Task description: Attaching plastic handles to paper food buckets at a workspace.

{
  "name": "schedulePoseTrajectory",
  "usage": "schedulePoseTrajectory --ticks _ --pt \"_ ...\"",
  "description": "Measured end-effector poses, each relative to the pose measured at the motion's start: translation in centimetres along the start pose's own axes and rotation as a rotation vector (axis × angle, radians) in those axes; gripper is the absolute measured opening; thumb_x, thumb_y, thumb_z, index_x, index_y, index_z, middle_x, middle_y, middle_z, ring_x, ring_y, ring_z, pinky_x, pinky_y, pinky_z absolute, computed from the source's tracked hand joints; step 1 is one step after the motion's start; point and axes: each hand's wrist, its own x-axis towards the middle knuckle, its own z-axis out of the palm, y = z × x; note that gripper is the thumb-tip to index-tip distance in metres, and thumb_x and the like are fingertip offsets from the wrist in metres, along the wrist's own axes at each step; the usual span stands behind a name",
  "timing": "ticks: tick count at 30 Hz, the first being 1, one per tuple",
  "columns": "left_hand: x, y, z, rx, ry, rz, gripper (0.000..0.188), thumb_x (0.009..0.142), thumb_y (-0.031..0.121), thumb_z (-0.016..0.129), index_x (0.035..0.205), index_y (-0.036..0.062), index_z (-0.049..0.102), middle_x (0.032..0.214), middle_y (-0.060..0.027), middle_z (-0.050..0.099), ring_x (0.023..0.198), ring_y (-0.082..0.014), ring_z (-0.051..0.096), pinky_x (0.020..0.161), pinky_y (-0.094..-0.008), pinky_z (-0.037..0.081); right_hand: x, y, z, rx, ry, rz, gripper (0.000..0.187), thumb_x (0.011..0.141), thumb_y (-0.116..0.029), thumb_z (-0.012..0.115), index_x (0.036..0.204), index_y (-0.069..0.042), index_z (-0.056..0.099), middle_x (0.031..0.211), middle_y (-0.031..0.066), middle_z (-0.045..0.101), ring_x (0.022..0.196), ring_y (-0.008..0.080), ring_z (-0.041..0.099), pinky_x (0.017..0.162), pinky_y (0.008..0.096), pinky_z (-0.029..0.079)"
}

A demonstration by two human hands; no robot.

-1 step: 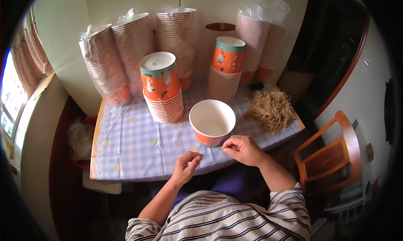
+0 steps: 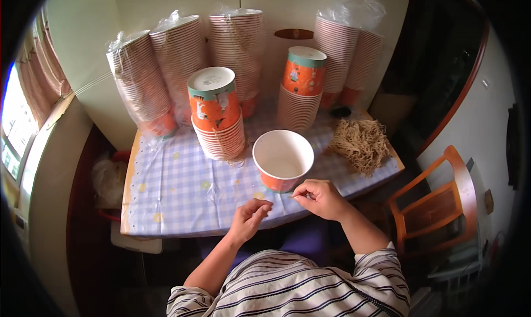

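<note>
Head view: two hands near an open paper tub (image 2: 283, 156) on a checked tablecloth (image 2: 171, 190).
Bagged stacks (image 2: 138, 76) stand back left; an orange-topped stack (image 2: 214, 112) stands nearer; the left hand (image 2: 249, 218) has curled fingers; the tub sits upright, mouth up; the right hand (image 2: 322, 200) is near its base, thumb meeting forefinger; whether either hand grips anything, I cannot tell; tangled string (image 2: 362, 145) lies rightward; beyond is a wooden chair (image 2: 464, 192).

anything between the right fingers (image 2: 307, 187) is too small to tell
</note>
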Motion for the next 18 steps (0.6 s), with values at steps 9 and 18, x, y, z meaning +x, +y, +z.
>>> schedulePoseTrajectory --ticks 9,18 --pt "-0.4 1.6 -0.6 -0.347 -0.115 -0.373 0.035 0.096 0.033 0.046 0.1 0.0012 0.062 0.091 -0.0024 0.06 0.08 -0.0086 0.053 0.078 -0.0248 0.046 0.4 1.9 4.3 -0.192 0.028 -0.31 0.011 0.072 0.0 0.066 0.081 -0.004 0.061 0.069 0.0078 0.056 0.061 0.0244 0.056 0.054 0.033 0.044" --pt "-0.1 2.1 -0.7 -0.17 -0.217 -0.431 0.034 0.094 0.031 0.051 0.095 -0.0004 0.064 0.084 -0.0031 0.063 0.076 -0.0097 0.057 0.072 -0.0234 0.048 0.0 2.4 5.0 -0.18 0.014 -0.332 0.014 0.07 0.001 0.066 0.082 -0.004 0.06 0.07 0.0074 0.054 0.061 0.0248 0.055 0.054 0.0337 0.044"
